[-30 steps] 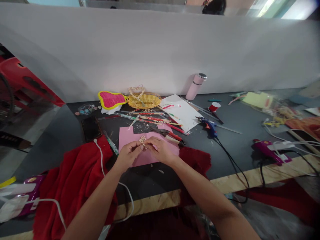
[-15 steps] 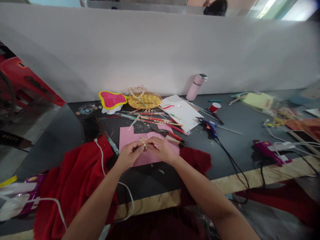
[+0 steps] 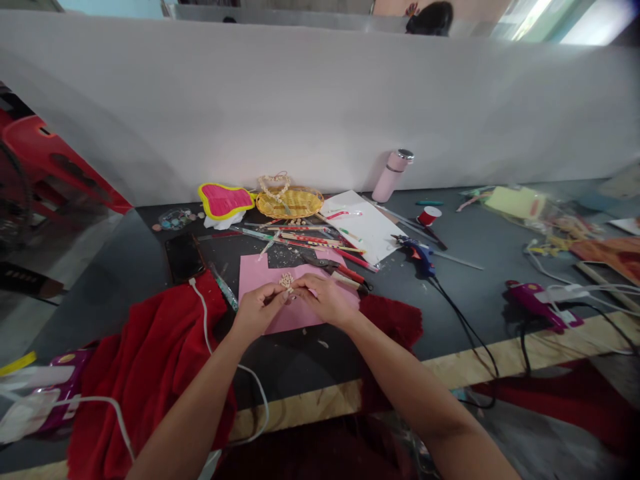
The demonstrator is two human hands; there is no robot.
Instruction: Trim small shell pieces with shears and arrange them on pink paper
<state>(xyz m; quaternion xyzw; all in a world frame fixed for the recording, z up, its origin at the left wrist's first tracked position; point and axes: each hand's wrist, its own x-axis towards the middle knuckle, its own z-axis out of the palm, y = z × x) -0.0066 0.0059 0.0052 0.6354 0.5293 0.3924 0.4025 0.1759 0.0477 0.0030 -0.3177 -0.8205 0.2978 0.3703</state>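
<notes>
Both hands meet over a pink sheet of paper (image 3: pixel 253 272) on the dark table. Between their fingertips is a small cluster of cream beads (image 3: pixel 287 279). My left hand (image 3: pixel 259 308) pinches its lower left side. From the right, my right hand (image 3: pixel 323 298) pinches the same cluster, its thumb and forefinger close to the other hand's. The fingers partly hide the beads. Just beyond my right hand lie pliers with red handles (image 3: pixel 351 272).
Behind are a yellow wicker basket (image 3: pixel 300 202), patterned sticks, white paper (image 3: pixel 383 233) and a pink bottle (image 3: pixel 393 177). A blue glue gun (image 3: pixel 420 255) lies right. A phone (image 3: pixel 184 257), red cloth (image 3: pixel 160 333) and white cable (image 3: pixel 203 310) are left.
</notes>
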